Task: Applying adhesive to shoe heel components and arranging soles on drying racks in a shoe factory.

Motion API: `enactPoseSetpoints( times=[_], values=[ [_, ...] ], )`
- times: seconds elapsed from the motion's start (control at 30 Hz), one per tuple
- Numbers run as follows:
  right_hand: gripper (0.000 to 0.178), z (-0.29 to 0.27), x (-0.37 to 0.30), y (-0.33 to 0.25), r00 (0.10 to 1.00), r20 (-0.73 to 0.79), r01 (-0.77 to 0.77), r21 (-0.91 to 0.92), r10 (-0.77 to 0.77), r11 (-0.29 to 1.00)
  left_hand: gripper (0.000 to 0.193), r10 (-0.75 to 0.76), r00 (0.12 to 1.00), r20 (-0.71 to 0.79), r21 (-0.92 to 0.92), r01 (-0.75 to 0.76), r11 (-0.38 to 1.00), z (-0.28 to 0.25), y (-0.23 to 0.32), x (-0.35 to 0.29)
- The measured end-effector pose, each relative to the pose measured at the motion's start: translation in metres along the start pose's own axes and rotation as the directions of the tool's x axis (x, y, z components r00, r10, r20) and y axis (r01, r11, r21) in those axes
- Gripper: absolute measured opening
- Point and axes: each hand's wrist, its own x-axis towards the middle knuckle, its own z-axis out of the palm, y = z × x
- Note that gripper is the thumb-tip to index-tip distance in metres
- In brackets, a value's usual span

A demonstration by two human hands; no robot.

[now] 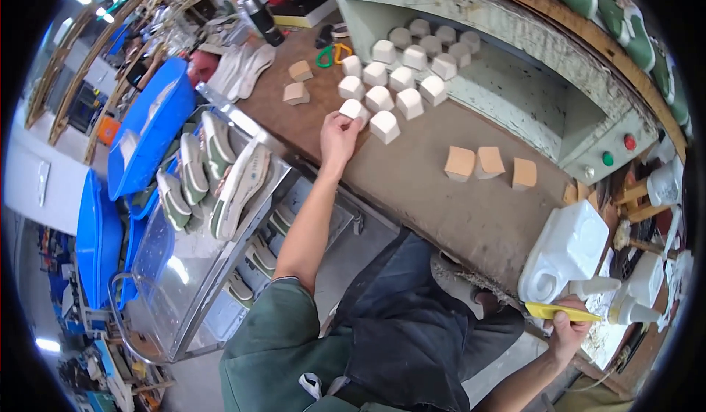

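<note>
My left hand [338,146] reaches over the brown worktop [434,133] with its fingers closed on a white-topped heel-shaped block [352,111] at the near left corner of a group. Several similar blocks stand in rows beyond it, such as a white block [384,127] just to its right. Three tan-topped blocks [489,162] stand apart on the right, and two tan blocks [296,93] on the left. At the lower right, my right hand [568,332] grips a flat yellow tool [548,310], close to a white plastic container [566,246]. The tool's exact kind is unclear.
Behind the blocks stands a pale green metal machine [507,41] with a wide opening and buttons. Green-and-white shoes [239,191] lie on a metal cart [165,294] at left, near blue bins [151,133]. Scissors with green and orange handles [334,54] lie at the back.
</note>
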Motion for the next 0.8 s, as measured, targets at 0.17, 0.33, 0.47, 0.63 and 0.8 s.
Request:
enactPoseSetpoints(
  times=[0.17, 0.33, 0.47, 0.63, 0.8],
  values=[
    [0.025, 0.003, -0.012, 0.003, 0.958, -0.263, -0.096, 0.088, 0.117, 0.991, 0.03, 0.214, 0.976, 0.031, 0.346, -0.212, 0.914, -0.003, 0.065, -0.031],
    [0.015, 0.016, 0.0, 0.014, 0.822, -0.53, -0.284, -0.06, 0.21, 0.957, 0.062, 0.475, 0.667, 0.574, -0.22, -0.433, 0.874, 0.037, 0.151, -0.056],
    [0.011, 0.025, 0.009, 0.014, 0.865, -0.468, -0.277, -0.141, 0.183, 0.95, 0.05, 0.425, 0.539, 0.727, -0.152, -0.477, 0.866, 0.053, 0.161, -0.055],
    [0.015, 0.013, -0.002, 0.018, 0.859, -0.453, -0.355, -0.191, 0.239, 0.915, 0.057, 0.528, 0.265, 0.807, -0.4, -0.413, 0.818, 0.02, 0.17, -0.077],
    [0.013, 0.01, -0.003, 0.017, 0.913, -0.37, -0.312, -0.359, 0.172, 0.88, 0.055, 0.105, 0.573, 0.813, 0.197, -0.44, 0.876, 0.003, 0.203, -0.108]
  ],
)
